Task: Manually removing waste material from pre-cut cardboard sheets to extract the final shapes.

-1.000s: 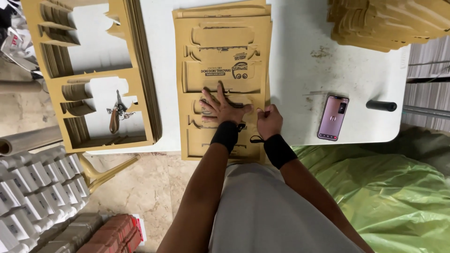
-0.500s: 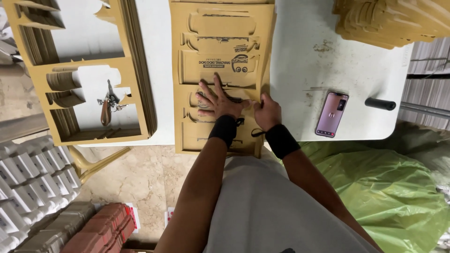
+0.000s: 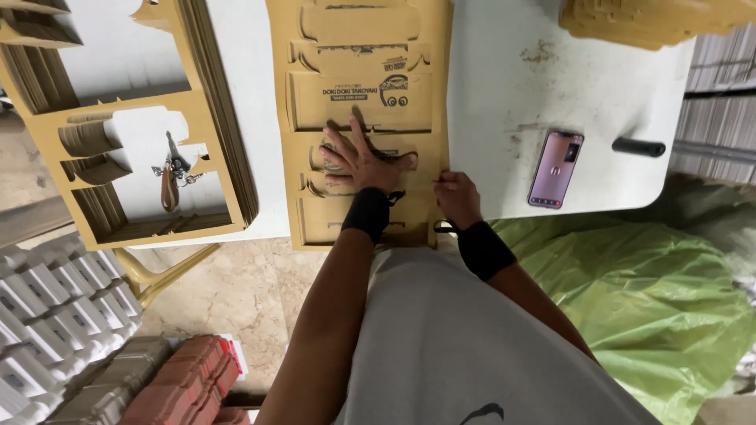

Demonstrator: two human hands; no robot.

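White and scuffed, the table (image 3: 512, 86) carries a stack of die-cut brown cardboard sheets (image 3: 358, 79) that runs from its far side to its near edge, where the lowest part overhangs. On that stack the left hand (image 3: 358, 161) lies flat, palm down, fingers spread and pointing away from the person, the thumb stretched out to the right; it presses and grips nothing. Its forearm comes up straight from below, with a black wristband (image 3: 366, 214) at the wrist. Just beside it the right hand (image 3: 455, 197) sits at the stack's right edge with its fingers curled; it seems to pinch the sheet's edge, though the fingertips are too small to be sure. A phone (image 3: 555, 169) lies face up to the right, and cut-out cardboard frames (image 3: 213, 118) lie to the left
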